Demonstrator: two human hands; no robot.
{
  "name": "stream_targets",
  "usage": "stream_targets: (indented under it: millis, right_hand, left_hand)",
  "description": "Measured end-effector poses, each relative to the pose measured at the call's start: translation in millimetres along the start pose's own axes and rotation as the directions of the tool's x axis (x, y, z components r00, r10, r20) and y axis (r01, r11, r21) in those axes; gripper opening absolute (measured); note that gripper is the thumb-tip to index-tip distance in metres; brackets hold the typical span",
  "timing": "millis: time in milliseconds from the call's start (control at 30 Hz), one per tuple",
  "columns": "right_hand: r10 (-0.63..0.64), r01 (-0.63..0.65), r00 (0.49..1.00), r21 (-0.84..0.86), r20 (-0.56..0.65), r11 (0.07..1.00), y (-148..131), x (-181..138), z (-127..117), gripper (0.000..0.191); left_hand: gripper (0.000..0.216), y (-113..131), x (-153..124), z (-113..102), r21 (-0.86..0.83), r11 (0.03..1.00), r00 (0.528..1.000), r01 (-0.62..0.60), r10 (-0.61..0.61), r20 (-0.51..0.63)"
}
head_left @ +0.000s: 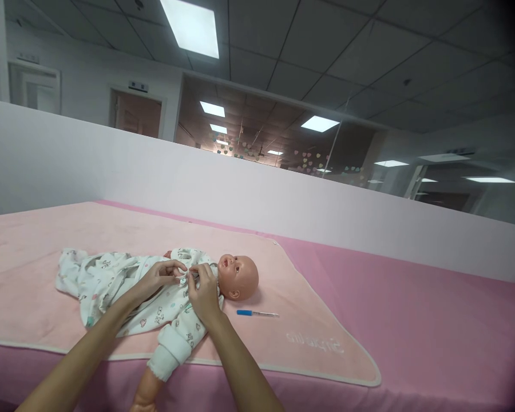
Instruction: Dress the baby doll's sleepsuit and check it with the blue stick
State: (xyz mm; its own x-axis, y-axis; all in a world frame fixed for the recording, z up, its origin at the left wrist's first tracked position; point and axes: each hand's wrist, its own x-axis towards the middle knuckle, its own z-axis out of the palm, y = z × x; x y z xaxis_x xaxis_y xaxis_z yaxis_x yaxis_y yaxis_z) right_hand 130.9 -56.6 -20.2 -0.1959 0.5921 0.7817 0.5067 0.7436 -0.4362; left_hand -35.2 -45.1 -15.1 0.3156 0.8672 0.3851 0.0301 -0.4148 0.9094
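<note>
A baby doll [239,279] lies on its back with its head to the right, dressed in a white printed baby outfit [148,323]. My left hand [163,274] pinches the front of the outfit near the chest, fingertips closed on a bit of white cloth. Close beside it, nearer the doll's neck, my right hand [203,290] also pinches the outfit's front edge with thumb and fingers. Whether a tie or a snap is between the fingertips cannot be made out. One sleeved arm of the doll [148,389] points toward me, over the near edge.
A thin clear stick with a blue end [244,312], like a thermometer, lies by the doll's head. Underneath is a light pink blanket [309,337] with pale edging, on a darker pink mat [412,320]. A white low wall [240,189] rises behind.
</note>
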Motion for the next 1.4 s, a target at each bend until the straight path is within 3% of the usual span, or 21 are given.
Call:
stream_targets:
  millis: [333,500,633,733,867,933,1067,1200,1400]
  right_hand:
    - [0.114,-0.12,0.992,-0.138,-0.048,0.983,4,2,3,0.013]
    - [0.12,-0.135,0.989,-0.182,-0.09,0.974,1,0,2,0.018]
    - [0.066,-0.078,0.997,-0.294,-0.05,0.953,-3,-1,-3,0.028]
    - [-0.078,0.089,0.996,-0.342,0.045,0.936,-11,2,-5,0.036]
    - [-0.314,0.372,0.902,-0.166,0.296,0.913,-25,10,7,0.021]
    - [-0.293,0.346,0.901,-0.126,0.319,0.93,-28,13,17,0.014]
    - [-0.173,0.206,0.955,-0.119,0.241,0.971,-27,14,29,0.011]
    - [-0.15,0.171,0.963,-0.08,0.223,0.982,-23,12,28,0.006]
    - [-0.115,0.129,0.971,-0.053,0.208,0.99,-21,11,28,0.007]
  left_hand:
    - [0.026,4,1,7,0.279,0.959,0.995,-0.05,0.073,-0.072]
    - [0.029,11,-11,10,0.544,0.836,0.994,-0.072,0.108,-0.035]
    - [0.04,14,-34,-5,0.66,0.75,0.997,-0.045,0.072,-0.013]
    - [0.041,12,-49,-22,0.661,0.751,0.999,0.005,0.023,-0.034]
    - [0.035,11,-55,-32,0.596,0.802,0.996,0.035,0.022,-0.088]
    - [0.034,11,-55,-31,0.56,0.827,0.989,0.054,0.032,-0.142]
    - [0.036,9,-54,-26,0.47,0.876,0.968,0.107,0.016,-0.249]
    - [0.031,10,-54,-25,0.454,0.886,0.978,0.098,-0.001,-0.209]
    - [0.026,12,-56,-19,0.573,0.813,0.978,0.101,0.025,-0.208]
